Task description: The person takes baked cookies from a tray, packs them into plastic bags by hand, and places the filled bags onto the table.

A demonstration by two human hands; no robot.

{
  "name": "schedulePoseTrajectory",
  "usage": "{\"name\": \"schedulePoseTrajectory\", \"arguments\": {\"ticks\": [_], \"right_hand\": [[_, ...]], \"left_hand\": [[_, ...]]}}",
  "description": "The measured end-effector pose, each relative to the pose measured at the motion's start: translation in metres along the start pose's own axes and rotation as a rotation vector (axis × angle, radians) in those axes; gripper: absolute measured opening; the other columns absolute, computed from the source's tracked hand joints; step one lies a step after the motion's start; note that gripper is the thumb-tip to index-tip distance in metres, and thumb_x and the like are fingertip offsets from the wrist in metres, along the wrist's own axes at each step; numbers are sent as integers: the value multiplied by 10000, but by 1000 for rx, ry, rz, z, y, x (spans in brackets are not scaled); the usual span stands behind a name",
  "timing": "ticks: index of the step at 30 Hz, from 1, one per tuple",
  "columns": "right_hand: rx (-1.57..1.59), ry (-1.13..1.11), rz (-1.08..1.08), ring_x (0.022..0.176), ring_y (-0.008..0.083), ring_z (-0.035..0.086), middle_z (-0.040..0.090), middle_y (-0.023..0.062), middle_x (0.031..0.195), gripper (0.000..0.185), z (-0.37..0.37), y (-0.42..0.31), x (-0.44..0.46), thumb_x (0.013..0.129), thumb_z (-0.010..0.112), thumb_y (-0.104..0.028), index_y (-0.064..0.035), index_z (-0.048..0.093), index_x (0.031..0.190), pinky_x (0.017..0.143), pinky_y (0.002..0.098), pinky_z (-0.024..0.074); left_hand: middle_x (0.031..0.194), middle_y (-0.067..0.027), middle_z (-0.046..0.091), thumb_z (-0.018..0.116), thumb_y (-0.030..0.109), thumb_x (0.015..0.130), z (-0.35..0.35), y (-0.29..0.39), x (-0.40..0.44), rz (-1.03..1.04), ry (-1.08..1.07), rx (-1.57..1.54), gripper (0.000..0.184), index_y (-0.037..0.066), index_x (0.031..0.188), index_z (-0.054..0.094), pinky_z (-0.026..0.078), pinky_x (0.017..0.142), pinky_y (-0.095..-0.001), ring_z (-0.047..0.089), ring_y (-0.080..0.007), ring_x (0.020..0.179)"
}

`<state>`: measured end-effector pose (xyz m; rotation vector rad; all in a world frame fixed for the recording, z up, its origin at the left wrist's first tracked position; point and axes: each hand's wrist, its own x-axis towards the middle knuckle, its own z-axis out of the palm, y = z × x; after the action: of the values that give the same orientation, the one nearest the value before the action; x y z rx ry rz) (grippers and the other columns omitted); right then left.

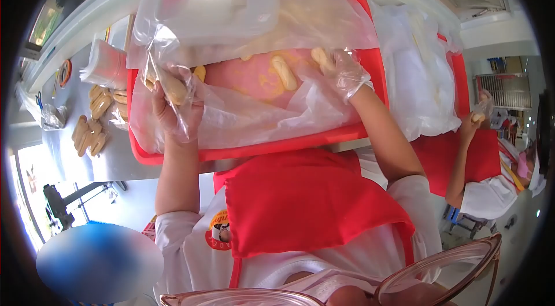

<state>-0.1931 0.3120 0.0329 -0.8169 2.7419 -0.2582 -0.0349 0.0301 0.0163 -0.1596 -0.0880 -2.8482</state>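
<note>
"Gripped in the gloved fingers of my right hand is one roll, above the right part of the red crate. My left hand grasps a clear bag with bread inside, over the crate's left part."

"What could go wrong?"

"I could drop the roll if the slick glove slides on it, or dent it if I squeeze harder. On the left, my hold looks shallow to me; the bread's weight could drag the bag loose, or a fingertip could split the film."

"And the liner?"

"Worth watching. The liner bunches up along the near side, between my hands. A low sweep could snag it and roll the loose bread around. I can't tell how much bread lies under the folds."

"Anything else in the way?"

"A translucent tub covers the far left corner, so reaching there means going around it. To the left, on the table, I see a bag stack at the far side and packed bread nearer. A bump from my left arm could shift those."

"Right side?"

"A second liner bulges just beside the crate. Well beyond it, a co-worker's hand holds a piece of bread, apart from my reach."
</note>
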Motion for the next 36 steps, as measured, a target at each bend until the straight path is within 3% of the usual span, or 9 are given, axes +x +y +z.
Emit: {"name": "schedulePoseTrajectory", "arguments": {"ticks": [4,9,12,15,18,24,27,33,36], "right_hand": [[347,297,-142,905,256,515,517,142,1078,420,38,-22,14,793,489,-300,-55,416,1126,776,303,406],[-49,143,-259,995,251,498,510,140,1084,459,90,-39,37,807,487,-239,-49,358,1204,778,309,408],[-84,34,-189,1035,264,479,487,141,1122,471,54,-59,19,808,491,-169,-55,330,1236,781,304,417],[235,-74,-188,1008,237,492,491,130,1094,425,63,-44,34,803,501,-155,-47,376,1195,782,297,425],[883,-147,-262,931,209,522,523,130,980,358,98,-9,58,793,501,-111,-32,419,1133,758,288,428],[333,110,42,835,203,535,559,114,893,191,34,-35,20,850,396,-130,-40,482,995,745,293,406],[398,45,241,851,251,546,561,143,923,247,17,-39,16,866,381,-204,-35,486,1013,738,328,418],[20,397,106,912,355,522,558,190,961,283,41,-12,25,850,405,-240,-60,498,1048,761,406,408],[-12,34,167,927,338,521,564,183,951,290,22,-27,25,819,461,-245,-70,499,1048,790,394,403]], "left_hand": [[1023,-65,540,534,184,789,4,-5,0,15,52,83,312,59,1071,491,443,848,-378,508,-223,1001],[994,-58,560,522,185,792,-6,3,2,38,116,122,305,53,1065,491,461,825,-399,535,-220,975],[989,-64,566,526,186,790,-8,5,1,46,103,137,310,41,1061,489,463,827,-397,534,-222,986],[1005,-82,552,525,171,793,-12,4,3,19,47,127,306,30,1061,479,458,833,-381,521,-224,994],[1028,-100,524,524,143,800,-6,0,0,52,79,116,300,23,1068,460,448,841,-355,505,-225,986],[1012,-112,530,521,143,804,-6,1,-1,32,117,170,286,18,1056,470,454,840,-356,513,-226,974],[1016,-118,530,516,154,809,-5,0,0,55,139,208,277,15,1045,477,463,827,-351,519,-220,966],[1014,-118,534,515,172,810,-7,-1,0,88,220,300,271,27,1036,483,477,800,-347,525,-216,957],[1004,-116,540,515,179,810,-8,0,-1,84,231,301,282,30,1047,476,475,803,-353,522,-221,969]]}}
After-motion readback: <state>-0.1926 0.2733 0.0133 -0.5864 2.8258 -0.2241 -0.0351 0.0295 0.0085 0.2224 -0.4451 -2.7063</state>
